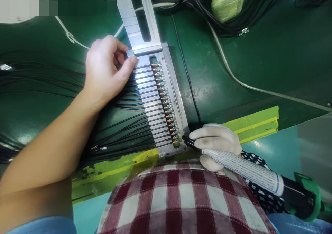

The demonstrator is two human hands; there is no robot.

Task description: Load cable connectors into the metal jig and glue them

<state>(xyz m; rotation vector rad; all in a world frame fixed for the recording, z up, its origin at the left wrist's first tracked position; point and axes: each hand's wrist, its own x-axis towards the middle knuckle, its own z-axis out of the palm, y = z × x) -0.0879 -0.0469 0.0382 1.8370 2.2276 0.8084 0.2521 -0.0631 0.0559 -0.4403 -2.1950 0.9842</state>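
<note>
A metal fixture (147,99) lies in front of me, its hinged slotted lid (129,16) swung up at the far end. Black cables (141,97) lie side by side across it, each ending in a small connector board (164,92) with reddish wires. Bare, my left hand (107,68) pinches the fixture's upper left corner between thumb and fingers. My right hand (218,140), in a white glove, is wrapped round a glue syringe (241,168) with a printed white label. The syringe's black tip (185,138) is close to the lowest connectors; whether it touches cannot be seen.
Bundled black cables (228,26) and a yellow-green wrapped bundle (228,2) lie at the back right. A pale cord (228,69) curves across the green table (259,57). More cables (41,73) spread out on the left. Yellow-green tape (259,125) marks the table's front edge.
</note>
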